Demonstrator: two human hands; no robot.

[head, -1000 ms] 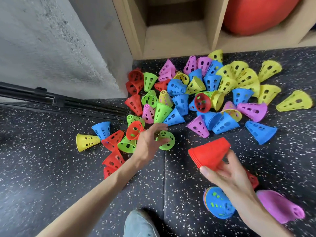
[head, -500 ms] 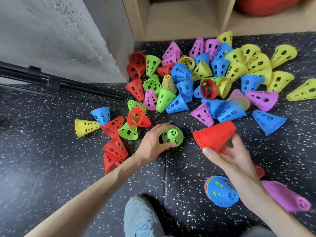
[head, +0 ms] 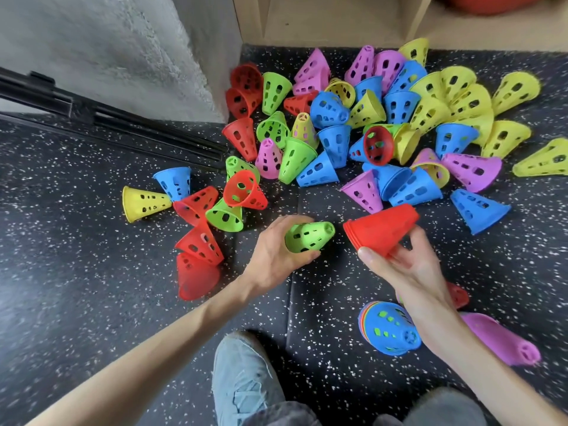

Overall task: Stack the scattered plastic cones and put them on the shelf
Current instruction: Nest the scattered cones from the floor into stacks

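I count roughly ten red perforated plastic cones (head: pixel 241 138), seven green cones (head: pixel 309 238), twelve blue (head: pixel 478 210), fourteen yellow (head: pixel 141 202), eight pink (head: pixel 473 170), plus three nested stacks (head: pixel 381 229).

The scattered cones (head: pixel 335 142) are red, green, blue, yellow and pink-purple, all pierced with holes. The floor (head: pixel 76 272) is black flecked white; the shelf (head: pixel 332 23) pale wood.

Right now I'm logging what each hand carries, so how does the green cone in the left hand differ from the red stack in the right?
The green cone is a single perforated piece; the red stack is several cones nested, its rims layered. The green cone's tip points right, toward the stack, while the red stack's tip points up and right, away from the green cone. The left hand wraps the green cone; the right hand holds the red stack from below. Both are lifted off the floor.
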